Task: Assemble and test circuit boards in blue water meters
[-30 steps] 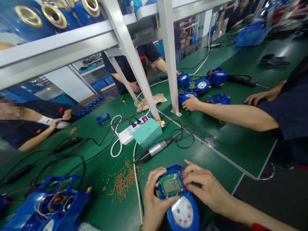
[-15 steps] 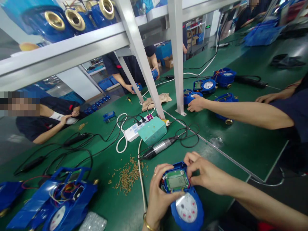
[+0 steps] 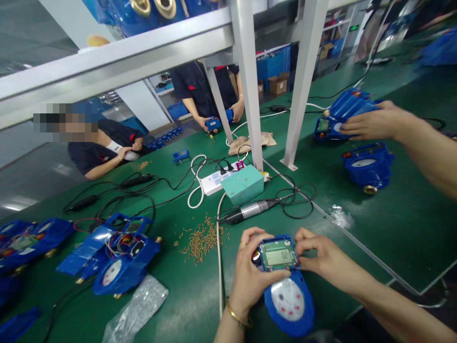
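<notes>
A blue water meter (image 3: 290, 307) with a round white dial is between my hands, above the green bench. Its open upper housing shows a green circuit board (image 3: 264, 251) and a lit display (image 3: 279, 257). My left hand (image 3: 250, 269) is closed around the housing's left side, thumb lying across the strip between display and dial. On the opposite side, my right hand (image 3: 317, 252) has its fingers bent and pressed to the housing's right edge. Whether a small part sits between those fingertips is hidden.
Loose brass-coloured screws (image 3: 202, 240) lie left of my hands, near an electric screwdriver (image 3: 250, 211) and a teal box (image 3: 243, 185). Opened meters (image 3: 110, 257) and a clear plastic bag (image 3: 143, 300) are at left. A co-worker's hand (image 3: 378, 119) holds a meter at right; shelf posts (image 3: 250, 95) rise ahead.
The view has swung left, so the bench things appear farther right. Both my hands keep their hold on the water meter. The co-worker at right has tilted up a blue meter.
</notes>
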{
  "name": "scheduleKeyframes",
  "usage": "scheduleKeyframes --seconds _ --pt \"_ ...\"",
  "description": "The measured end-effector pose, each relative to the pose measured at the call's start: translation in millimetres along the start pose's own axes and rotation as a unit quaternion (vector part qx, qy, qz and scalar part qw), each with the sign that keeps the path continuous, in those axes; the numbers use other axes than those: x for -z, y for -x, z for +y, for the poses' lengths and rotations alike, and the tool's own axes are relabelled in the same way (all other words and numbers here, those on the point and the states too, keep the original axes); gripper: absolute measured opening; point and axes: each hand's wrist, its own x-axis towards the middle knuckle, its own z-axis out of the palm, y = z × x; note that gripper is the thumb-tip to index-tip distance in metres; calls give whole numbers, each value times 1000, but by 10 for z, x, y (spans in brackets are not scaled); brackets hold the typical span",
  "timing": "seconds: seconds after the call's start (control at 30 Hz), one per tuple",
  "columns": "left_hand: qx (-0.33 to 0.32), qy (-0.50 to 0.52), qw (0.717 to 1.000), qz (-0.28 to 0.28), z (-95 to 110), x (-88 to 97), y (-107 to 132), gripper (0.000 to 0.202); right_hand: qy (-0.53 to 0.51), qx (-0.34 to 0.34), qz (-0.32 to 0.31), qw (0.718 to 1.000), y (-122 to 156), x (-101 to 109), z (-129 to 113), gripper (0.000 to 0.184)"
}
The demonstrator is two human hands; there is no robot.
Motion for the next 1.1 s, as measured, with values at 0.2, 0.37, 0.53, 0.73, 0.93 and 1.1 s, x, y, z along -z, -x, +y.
scheduleKeyframes --seconds 0.2,0.37,0.53,0.73,0.93,1.1 --pt "18 19 1000 9 -18 -18 14 54 -63 -12 -3 998 17 -57 36 19" --pt "24 16 999 36 -74 -6 45 54 -120 33 132 983 205 -199 87 34" --pt "24 12 999 40 -112 -3 49 53 130 259 288 913 391 -345 101 13" --pt "17 2 999 39 -142 7 50 53 195 292 283 892 345 -424 54 18" --pt "13 -6 999 38 -157 22 49 54 113 209 250 938 267 -382 19 12" --pt "14 -4 999 36 -150 32 44 54 97 173 199 960 240 -322 23 14"
